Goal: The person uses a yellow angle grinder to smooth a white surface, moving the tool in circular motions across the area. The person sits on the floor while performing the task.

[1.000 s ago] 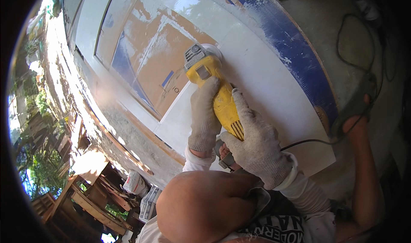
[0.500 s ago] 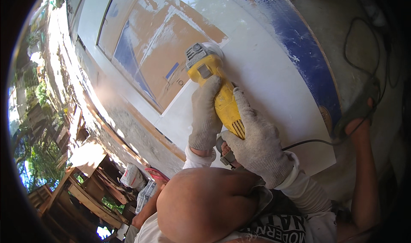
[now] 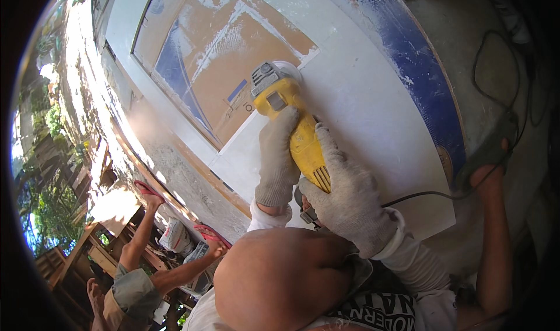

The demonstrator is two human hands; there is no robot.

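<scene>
My two hands, in grey-white knit gloves, hold a yellow angle grinder (image 3: 307, 147) with a grey head. My left hand (image 3: 279, 159) is wrapped round its body just behind the head. Farther back, my right hand (image 3: 352, 200) grips the rear of the housing, with one finger stretched along its side. The grinder's pale round disc (image 3: 287, 69) is partly hidden by the head. It is at the surface of a white-coated sheet (image 3: 361, 109), near the corner of a brown recessed area (image 3: 233, 57) streaked with white. Whether the disc spins I cannot tell.
A black power cord (image 3: 417, 195) runs right from the grinder, past my sandalled foot (image 3: 493, 156). A blue band (image 3: 414, 68) curves along the sheet's right side. My bare knee (image 3: 280, 272) is close below. At left, a person in red flip-flops (image 3: 211, 236) steps past bags (image 3: 177, 237) and wooden boards.
A person's legs and shorts have come further into view at lower left, in mid-stride. The grinder and both my hands have shifted very slightly in the picture, with the same grip.
</scene>
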